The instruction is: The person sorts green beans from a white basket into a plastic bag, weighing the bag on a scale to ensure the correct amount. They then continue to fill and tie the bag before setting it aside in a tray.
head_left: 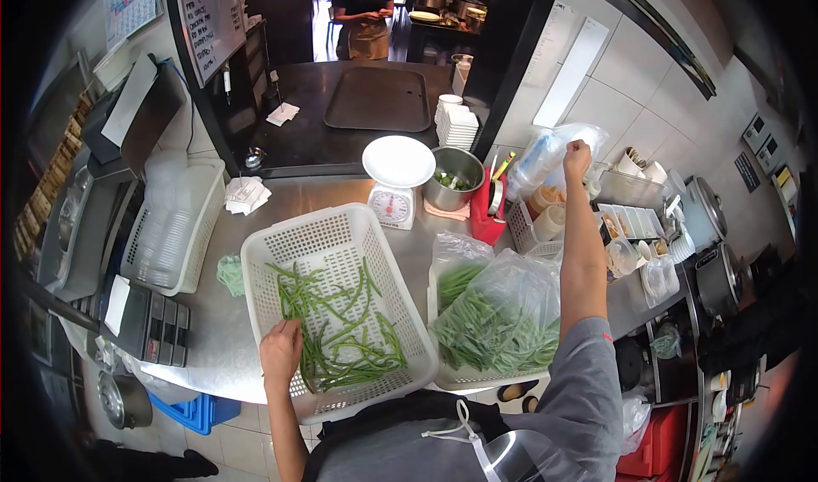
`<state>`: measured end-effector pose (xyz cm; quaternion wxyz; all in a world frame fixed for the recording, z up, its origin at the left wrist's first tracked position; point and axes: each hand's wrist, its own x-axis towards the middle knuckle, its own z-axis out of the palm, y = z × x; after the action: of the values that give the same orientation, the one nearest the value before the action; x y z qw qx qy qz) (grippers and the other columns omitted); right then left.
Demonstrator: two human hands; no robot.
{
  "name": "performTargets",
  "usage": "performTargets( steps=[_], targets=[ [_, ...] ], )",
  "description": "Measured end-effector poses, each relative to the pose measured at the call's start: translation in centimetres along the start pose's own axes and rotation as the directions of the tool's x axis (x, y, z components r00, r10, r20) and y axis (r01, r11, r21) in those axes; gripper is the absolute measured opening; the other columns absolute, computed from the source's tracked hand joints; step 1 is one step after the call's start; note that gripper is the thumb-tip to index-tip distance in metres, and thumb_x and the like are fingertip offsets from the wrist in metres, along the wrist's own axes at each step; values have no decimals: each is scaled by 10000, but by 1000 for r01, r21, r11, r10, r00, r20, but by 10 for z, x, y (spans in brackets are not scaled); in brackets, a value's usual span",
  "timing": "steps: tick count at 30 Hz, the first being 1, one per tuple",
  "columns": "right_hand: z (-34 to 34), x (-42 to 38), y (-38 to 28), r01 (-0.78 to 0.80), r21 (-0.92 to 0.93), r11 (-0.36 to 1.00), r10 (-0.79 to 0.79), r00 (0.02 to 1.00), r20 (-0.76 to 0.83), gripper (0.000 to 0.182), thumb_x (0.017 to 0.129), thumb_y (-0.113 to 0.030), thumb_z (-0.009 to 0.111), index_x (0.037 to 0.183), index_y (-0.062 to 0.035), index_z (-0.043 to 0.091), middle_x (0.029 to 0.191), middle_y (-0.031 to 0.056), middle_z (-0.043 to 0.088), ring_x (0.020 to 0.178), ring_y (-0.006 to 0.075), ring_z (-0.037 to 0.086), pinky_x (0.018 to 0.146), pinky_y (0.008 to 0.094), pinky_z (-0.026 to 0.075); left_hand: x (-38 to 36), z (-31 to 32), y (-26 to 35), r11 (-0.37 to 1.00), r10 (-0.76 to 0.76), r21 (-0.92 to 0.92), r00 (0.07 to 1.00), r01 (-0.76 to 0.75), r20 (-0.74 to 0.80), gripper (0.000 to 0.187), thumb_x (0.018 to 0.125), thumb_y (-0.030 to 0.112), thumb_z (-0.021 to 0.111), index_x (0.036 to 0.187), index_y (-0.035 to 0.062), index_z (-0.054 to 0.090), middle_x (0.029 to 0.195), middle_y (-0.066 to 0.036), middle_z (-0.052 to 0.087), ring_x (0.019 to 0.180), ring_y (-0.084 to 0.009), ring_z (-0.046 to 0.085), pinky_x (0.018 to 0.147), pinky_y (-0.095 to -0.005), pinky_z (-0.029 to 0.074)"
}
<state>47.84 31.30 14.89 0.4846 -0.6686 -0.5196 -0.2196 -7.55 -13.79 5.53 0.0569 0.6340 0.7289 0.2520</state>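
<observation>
Loose green beans (341, 329) lie in a white perforated plastic basket (281, 248) at lower centre on the steel table (213, 346). The left hand (281, 352) rests fingers-spread on them; best gather few, aligned. The right hand (577, 155), upper right, is fisted on a clear plastic bag (545, 154).

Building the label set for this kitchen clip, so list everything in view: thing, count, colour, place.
basket: 1, white, counter centre, holds loose beans
green beans: many, green, in basket
bag of beans: 1, clear, in a second white basket to the right
scale: 1, white, behind basket
metal bowl: 1, steel, right of scale, greens inside
red holder: 1, red, right of bowl
tray: 1, dark, on the far counter
whiteboard: 1, white, upper left
plastic bag: 1, clear, raised at right
left hand: on beans in basket
right hand: raised, closed on plastic bag
</observation>
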Motion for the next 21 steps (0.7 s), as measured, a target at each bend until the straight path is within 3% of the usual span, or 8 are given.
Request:
performTargets(
  steps=[1,4,8,9,12,13,17,21],
  targets=[
    [4,-3,-2,139,-11,990,-140,988,-63,107,784,-98,559,767,-4,607,671,149,627,519,279,619,556,357,496,1,0,0,1000,-5,-5,1000,5,-1,132,767,84,563,889,53,602,776,-116,587,723,-291,579,645,-388,466],
    [-7,13,-15,-249,272,930,205,962,179,115,796,-98,535,782,-5,600,685,149,629,538,271,627,554,352,496,1,-2,2,1000,-4,5,1000,4,8,130,769,88,563,890,56,600,775,-112,587,724,-289,581,642,-389,466],
    [-21,19,-33,-317,227,921,205,889,410,105,808,-72,501,789,3,572,665,145,624,577,247,651,559,345,499,2,-1,1,1000,8,25,1000,-8,5,131,770,91,562,892,62,599,771,-109,584,722,-287,581,640,-391,467],
    [-7,32,-17,-217,240,946,135,940,314,109,826,-81,495,806,6,556,654,122,617,580,230,658,529,334,494,2,-1,1,999,10,31,1000,-10,4,131,770,91,562,892,63,599,770,-108,584,721,-287,581,641,-391,467],
    [-10,37,-26,-296,330,896,229,947,227,102,836,-70,473,817,3,542,649,121,607,585,222,662,522,322,494,-1,0,1,999,13,42,1000,-13,11,134,766,91,563,893,65,600,768,-107,582,720,-286,580,640,-392,468],
    [-21,40,-43,-360,366,858,226,905,361,103,837,-47,457,778,6,523,647,133,602,603,228,666,540,311,494,0,0,0,999,15,46,1000,-15,7,136,764,90,564,893,66,600,768,-106,582,720,-286,580,639,-392,468],
    [-23,49,-53,-218,397,892,209,976,65,84,833,-35,463,761,4,486,659,129,615,663,225,669,614,290,489,-1,5,-4,998,27,48,1000,-27,-4,136,755,93,569,885,70,599,763,-100,580,716,-285,580,635,-393,467],
    [-7,54,-58,-127,472,873,69,988,139,75,845,-62,491,795,-6,485,766,125,654,794,200,642,727,279,470,1,3,-3,996,31,81,1000,-30,-5,124,752,98,570,871,78,597,758,-95,578,712,-280,581,629,-389,469]
  ],
)
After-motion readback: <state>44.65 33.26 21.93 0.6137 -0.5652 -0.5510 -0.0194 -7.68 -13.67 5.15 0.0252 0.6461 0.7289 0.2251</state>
